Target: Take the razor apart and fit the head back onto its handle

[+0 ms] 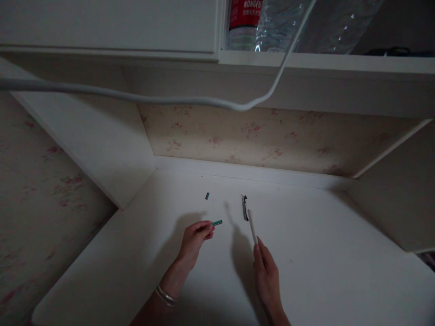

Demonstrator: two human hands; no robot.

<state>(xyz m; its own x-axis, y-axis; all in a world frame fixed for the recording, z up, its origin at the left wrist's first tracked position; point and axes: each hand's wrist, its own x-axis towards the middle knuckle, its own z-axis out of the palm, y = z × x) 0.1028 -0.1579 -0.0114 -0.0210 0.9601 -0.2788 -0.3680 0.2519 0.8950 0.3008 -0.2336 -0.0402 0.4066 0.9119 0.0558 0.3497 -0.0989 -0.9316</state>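
Observation:
My left hand (pixel 195 240) is closed in a pinch on a small green cylindrical piece (pixel 217 222) just above the white desk (pixel 322 271). My right hand (pixel 267 271) grips a slim white pen-like tube (pixel 252 225) that points away from me. A short black clip-like part (pixel 244 207) lies on the desk just beyond the tube's tip. Another tiny green piece (pixel 207 195) lies further back, left of the black part. A bracelet (pixel 165 295) is on my left wrist.
The desk sits in a white alcove with floral wallpaper (pixel 251 136) at the back. A white cable (pixel 142 97) hangs across above. On the upper shelf (pixel 322 61) stand clear plastic water bottles (pixel 248 25), one with a red label.

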